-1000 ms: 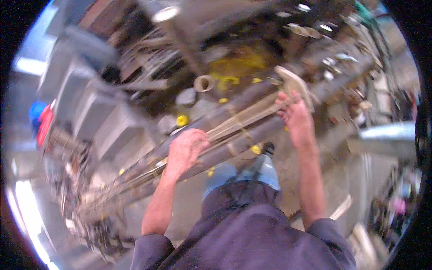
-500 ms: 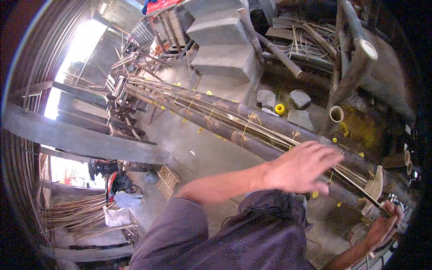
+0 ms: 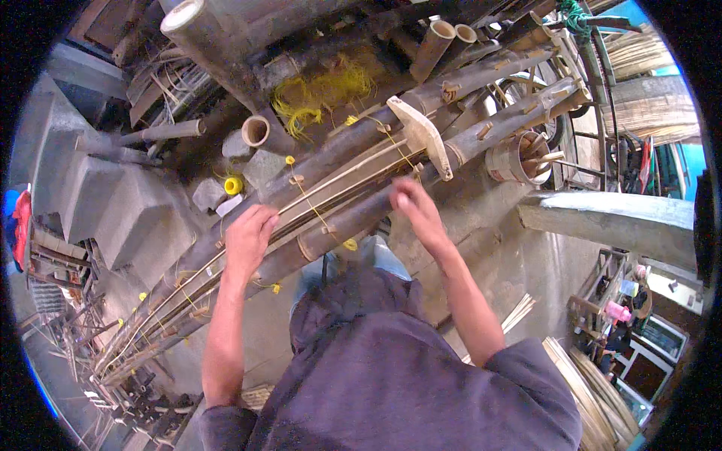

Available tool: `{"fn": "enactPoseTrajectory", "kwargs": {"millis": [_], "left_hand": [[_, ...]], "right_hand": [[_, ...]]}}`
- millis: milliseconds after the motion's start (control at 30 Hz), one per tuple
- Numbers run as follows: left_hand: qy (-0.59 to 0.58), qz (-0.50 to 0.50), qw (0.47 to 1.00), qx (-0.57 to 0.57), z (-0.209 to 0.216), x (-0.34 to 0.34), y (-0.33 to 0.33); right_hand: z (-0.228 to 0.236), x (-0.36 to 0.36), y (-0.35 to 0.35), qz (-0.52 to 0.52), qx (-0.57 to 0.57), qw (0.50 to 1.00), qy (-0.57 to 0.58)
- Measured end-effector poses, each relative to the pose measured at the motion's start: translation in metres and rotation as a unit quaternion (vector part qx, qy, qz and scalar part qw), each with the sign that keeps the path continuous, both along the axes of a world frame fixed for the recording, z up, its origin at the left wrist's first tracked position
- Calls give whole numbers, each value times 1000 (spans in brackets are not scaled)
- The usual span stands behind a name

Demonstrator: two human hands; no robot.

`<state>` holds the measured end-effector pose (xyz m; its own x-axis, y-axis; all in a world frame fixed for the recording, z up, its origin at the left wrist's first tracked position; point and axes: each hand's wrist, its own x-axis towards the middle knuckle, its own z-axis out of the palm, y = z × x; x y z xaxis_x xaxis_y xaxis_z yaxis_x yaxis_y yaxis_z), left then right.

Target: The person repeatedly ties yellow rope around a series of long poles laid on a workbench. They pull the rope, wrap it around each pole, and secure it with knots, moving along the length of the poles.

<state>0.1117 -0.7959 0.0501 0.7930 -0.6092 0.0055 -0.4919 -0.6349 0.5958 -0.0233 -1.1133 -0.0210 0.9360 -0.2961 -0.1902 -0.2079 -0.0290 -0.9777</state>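
My left hand [image 3: 248, 237] reaches over the frame of two long dark bamboo poles, its fingers curled together at the thin pale strips [image 3: 338, 182] running between them. Whatever lies under those fingertips is too small to make out. My right hand [image 3: 418, 216] is beside the near pole [image 3: 342, 231], fingers bent inward and slightly blurred; anything in them is hidden. Yellow strings [image 3: 314, 210] cross the strips from pole to pole. A pale curved wooden crosspiece [image 3: 423, 137] sits across the poles, beyond my right hand.
Beyond the far pole lie a yellow string roll [image 3: 234, 185], stone blocks [image 3: 265, 168] and a heap of yellow fibres [image 3: 323, 86]. Concrete steps [image 3: 128, 218] rise at the left. At the right are a bucket of sticks [image 3: 519, 159] and a thick beam [image 3: 602, 218].
My view has swung toward the right end of the frame. My left hand, stretched out before, is now curled at the strips. My right hand has left the thin strip near the crosspiece.
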Motion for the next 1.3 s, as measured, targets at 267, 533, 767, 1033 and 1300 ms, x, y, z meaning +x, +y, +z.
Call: {"fn": "enactPoseTrajectory", "kwargs": {"millis": [267, 533, 767, 1033, 1300], "left_hand": [[17, -2, 999, 51, -18, -12, -40], [0, 78, 993, 88, -29, -31, -51], [-130, 194, 967, -106, -49, -43, -63], [-48, 98, 994, 26, -41, -27, -60], [181, 186, 932, -253, -24, -28, -59]], "right_hand": [[-6, -88, 49, 201, 2, 964, 176], [50, -15, 83, 344, -65, 935, 54], [170, 160, 137, 519, -424, 644, -370], [66, 225, 127, 388, -134, 912, -2], [3, 9, 141, 489, -241, 835, -71]]}}
